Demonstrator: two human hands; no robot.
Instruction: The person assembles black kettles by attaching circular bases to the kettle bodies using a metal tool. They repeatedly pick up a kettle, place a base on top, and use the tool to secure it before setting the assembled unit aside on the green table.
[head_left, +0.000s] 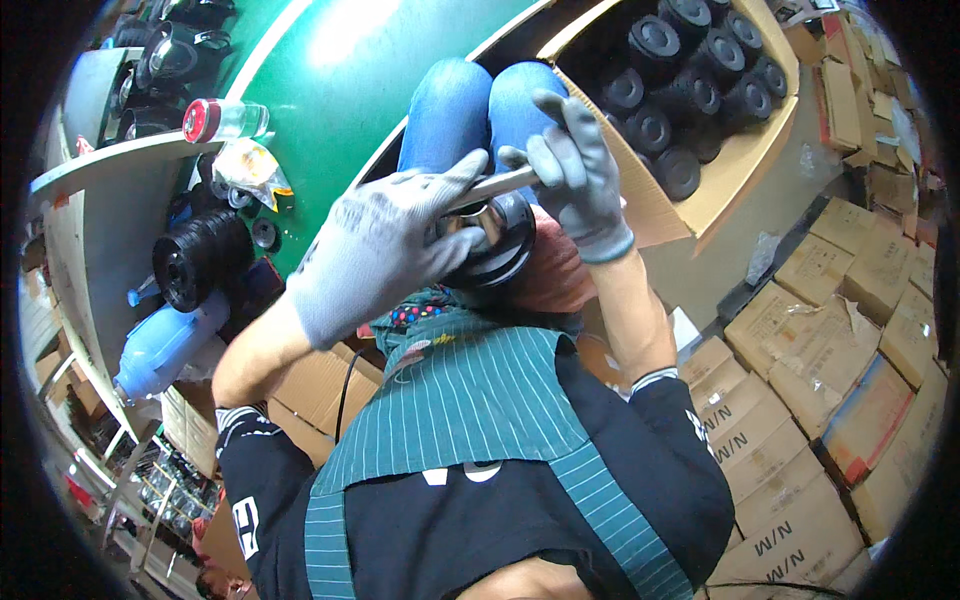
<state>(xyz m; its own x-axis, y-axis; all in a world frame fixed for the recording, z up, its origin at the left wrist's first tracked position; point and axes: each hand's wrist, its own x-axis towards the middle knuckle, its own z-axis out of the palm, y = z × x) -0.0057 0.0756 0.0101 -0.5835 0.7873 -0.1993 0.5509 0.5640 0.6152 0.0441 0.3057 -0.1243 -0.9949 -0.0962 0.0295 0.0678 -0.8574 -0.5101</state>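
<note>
My left hand (390, 235), in a grey work glove, closes its thumb and fingers round a black disc-shaped part (512, 258) with a shiny metal centre. The part is held above my lap, and the glove hides some of its near side. A narrow grey metal bar (508, 184) lies across the top of the part, running from the fingers of my left hand to my right hand. My right hand (578, 175), gloved in grey too, is closed on the bar's right end with the index finger raised. The bar's exact kind cannot be made out.
An open cardboard box (640, 195) holding several black round parts stands beyond my right hand. At the left are a clear jar with a red lid (225, 120), a stack of black spools (200, 258) and a blue plastic bottle (170, 345). Closed cartons (790, 510) are stacked at the right.
</note>
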